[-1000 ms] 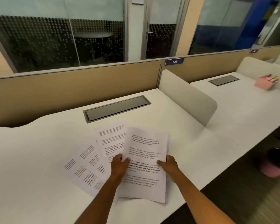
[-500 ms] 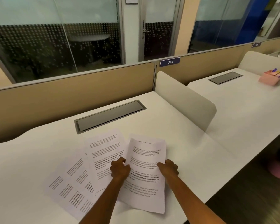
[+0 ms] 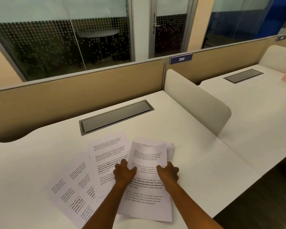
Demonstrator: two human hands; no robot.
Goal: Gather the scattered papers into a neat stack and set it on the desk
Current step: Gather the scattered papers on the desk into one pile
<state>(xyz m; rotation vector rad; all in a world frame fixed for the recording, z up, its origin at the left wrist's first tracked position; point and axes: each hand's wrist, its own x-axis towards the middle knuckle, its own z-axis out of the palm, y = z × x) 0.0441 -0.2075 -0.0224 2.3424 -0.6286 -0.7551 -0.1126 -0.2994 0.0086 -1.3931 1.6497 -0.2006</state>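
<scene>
Head view: gripping pile (image 3: 147, 200) by its long edges, left hand (image 3: 124, 175) and right hand (image 3: 168, 174) either side, thumbs on top. Left of pile, touching it and fanned flat on desk (image 3: 205, 154): loose sheets (image 3: 106, 152), long axes leaning leftward, nearest left hand. Likely calls for a leftward reach.

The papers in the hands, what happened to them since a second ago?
The sheaf got pushed together from both sides, so its far end has bowed up off the desk and the edges of the sheets underneath now peek out. The left hand and right hand still grip its sides. The fanned sheets to the left stayed flat where they were.
</scene>
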